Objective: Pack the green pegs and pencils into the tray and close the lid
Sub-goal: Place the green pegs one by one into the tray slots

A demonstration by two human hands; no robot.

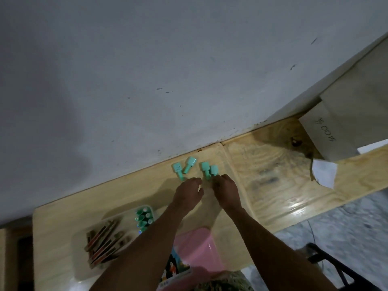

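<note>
Four green pegs (194, 168) lie loose on the wooden table (273, 177), close to the wall (147, 70) at the far edge. They sit as two pairs: left pair (183, 166) splayed in a V, right pair (209, 170) side by side and touching, heads toward the wall.

Left hand (189, 193) is just below the left pair, fingers curled under, fingertips at the stem end of the leftmost peg. Cannot tell if it grips anything. Right hand (225, 191) is at the stem ends of the right pair, fingers curled down onto them. Contact looks likely, but a real grip cannot be made out from the blur.

Tray (84, 244): clear plastic, near the left front of the table, under the left forearm. Two zones visible. Far end holds more green pegs (143, 219), packed upright, heads up. Near part holds a bundle of pencils (102, 242), lying slanted and roughly parallel, reddish and dark sides showing.

Pink lid (199, 250) lies on the table right of the tray, between the two forearms, not on the tray. A printed card or box (174, 269) with coloured pictures sits against its near-left edge.

Further right: a grey box (327, 135) with handwriting on it, and crumpled white paper (324, 171) in front of it.
</note>
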